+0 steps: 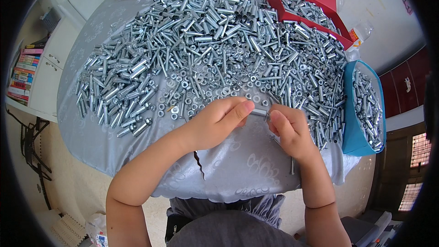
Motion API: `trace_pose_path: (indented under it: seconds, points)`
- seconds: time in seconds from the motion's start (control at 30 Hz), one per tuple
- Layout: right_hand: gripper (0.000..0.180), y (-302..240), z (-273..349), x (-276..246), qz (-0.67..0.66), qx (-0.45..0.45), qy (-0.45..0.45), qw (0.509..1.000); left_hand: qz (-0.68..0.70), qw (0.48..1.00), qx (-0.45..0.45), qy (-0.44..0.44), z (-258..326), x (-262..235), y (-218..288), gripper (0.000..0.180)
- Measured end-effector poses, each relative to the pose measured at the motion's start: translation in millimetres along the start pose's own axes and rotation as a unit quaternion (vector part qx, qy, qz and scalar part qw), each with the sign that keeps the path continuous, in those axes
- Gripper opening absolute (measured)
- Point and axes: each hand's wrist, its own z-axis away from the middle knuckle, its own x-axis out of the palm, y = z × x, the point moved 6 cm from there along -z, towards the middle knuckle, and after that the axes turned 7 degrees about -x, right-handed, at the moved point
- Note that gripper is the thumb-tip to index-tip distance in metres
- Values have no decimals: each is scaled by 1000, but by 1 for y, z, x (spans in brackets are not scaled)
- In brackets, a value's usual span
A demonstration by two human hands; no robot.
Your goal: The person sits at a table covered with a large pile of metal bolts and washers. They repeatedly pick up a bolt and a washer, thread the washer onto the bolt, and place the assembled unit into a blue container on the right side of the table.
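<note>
Above the near part of the table, my two hands meet at a sleeve anchor bolt (259, 111), a short silvery metal tube lying sideways between them. My left hand (224, 118) is closed with thumb and fingers pinching the tube's left end. At the other end my right hand (291, 129) is curled closed, its thumb and finger at what looks like a nut or washer. Fingers hide both ends. Just beyond my hands lie loose nuts and washers (219, 92). A single long bolt (292, 165) rests below my right hand.
A large heap of metal sleeves and bolts (201, 23) covers the silver-grey tablecloth (219, 169). Anchors with nuts (137, 126) gather at left. A red box (315, 26) and a teal bin (350, 123) hold more hardware. A dark wavy strip (199, 164) lies near my left forearm.
</note>
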Motion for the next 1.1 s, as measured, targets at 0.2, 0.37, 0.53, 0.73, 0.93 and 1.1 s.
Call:
trace_pose_path:
  seconds: [0.2,0.37,0.53,0.73,0.93,1.1]
  points:
    - [35,8,2,3,-81,96,-16,992,38,999,2,-19,-2,1,-4,44]
    - [39,-4,1,4,-71,-46,-13,996,61,998,3,-22,-2,2,-1,45]
    - [35,0,4,7,-155,58,-75,983,26,999,3,-33,2,3,3,45]
    - [37,-1,1,3,-114,-17,8,993,57,998,12,-34,-2,2,-5,44]
    - [34,-3,2,5,-82,7,-34,996,49,998,5,-28,1,2,1,45]
    - [35,3,3,3,-55,38,-42,997,34,999,-2,-32,-1,2,-3,47]
